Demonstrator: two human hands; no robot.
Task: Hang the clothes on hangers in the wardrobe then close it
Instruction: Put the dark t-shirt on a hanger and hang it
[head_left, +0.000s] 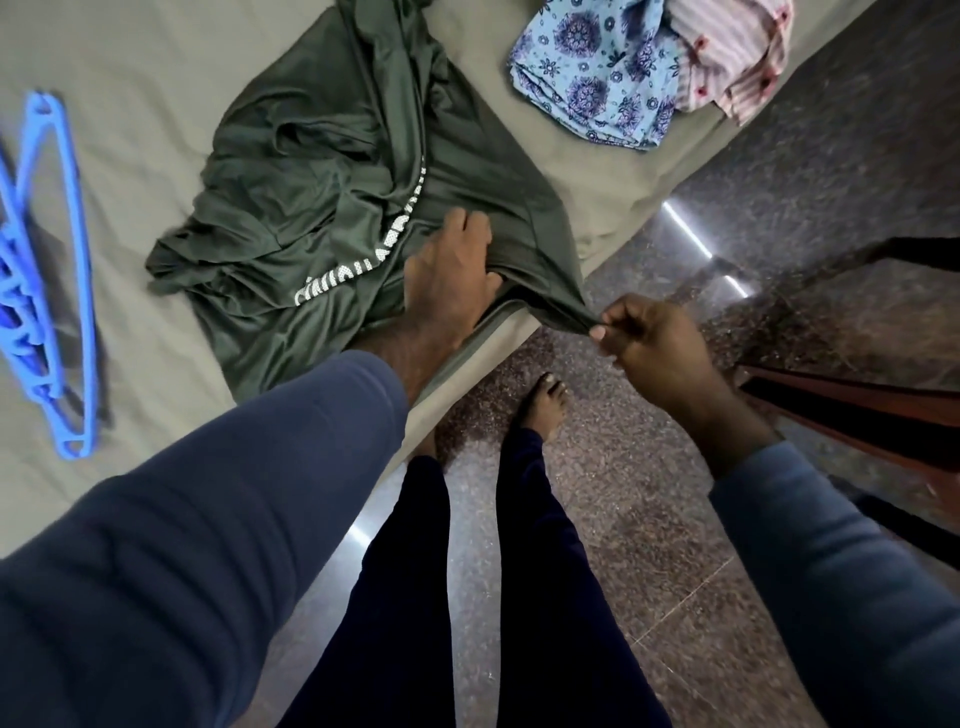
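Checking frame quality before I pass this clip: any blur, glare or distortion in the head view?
Head view: the blue hangers at the left edge are smeared by motion blur; the green garment and the right hand pinching it look fairly sharp; glare streaks lie on the polished floor; wide-angle stretch makes the left sleeve loom large.

Just one view, wide-angle head cam. Looks steeply down from standing height, close over bed (156, 130) edge on left, floor (779, 182) on right. Left hand (447, 280), right hand (654, 343) mid-frame at arm's reach.
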